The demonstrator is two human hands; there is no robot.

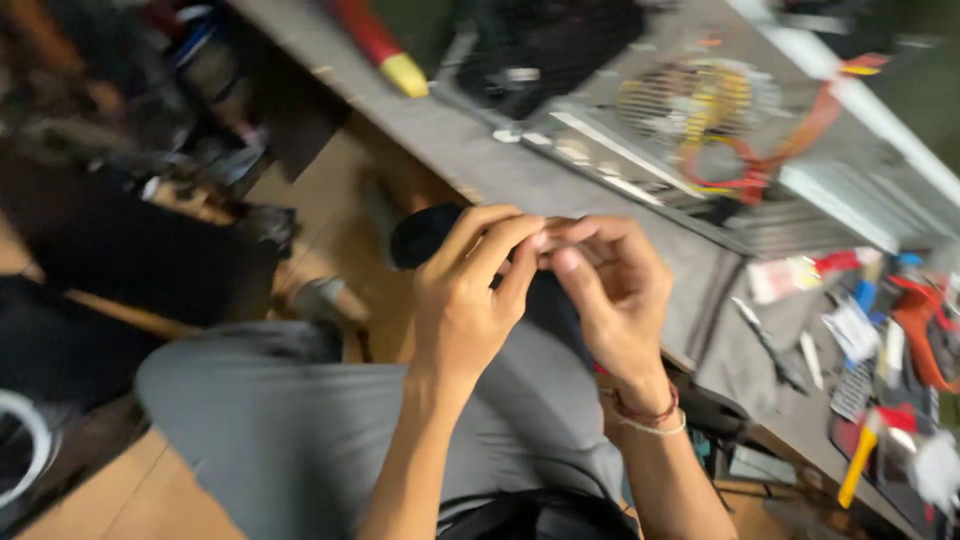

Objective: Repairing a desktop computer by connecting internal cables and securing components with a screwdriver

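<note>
Grey trousers (270,420) over the person's knee fill the near foreground, above a brown wooden floor (330,220). Just past them the left hand (465,300) and right hand (615,295) meet fingertip to fingertip, both pinched shut on one small thin thing (548,238); blur hides what it is. It sits in the air just short of the grey workbench edge (470,160). One red cord and one pale bracelet (650,418) ring the right wrist. On the bench, one metal case (700,110) holds yellow and orange wires. Farther right lies one white tube with a red cap (800,272), then a heap of small white and blue packets (865,330), too blurred to count, and one yellow-handled tool (858,462).
</note>
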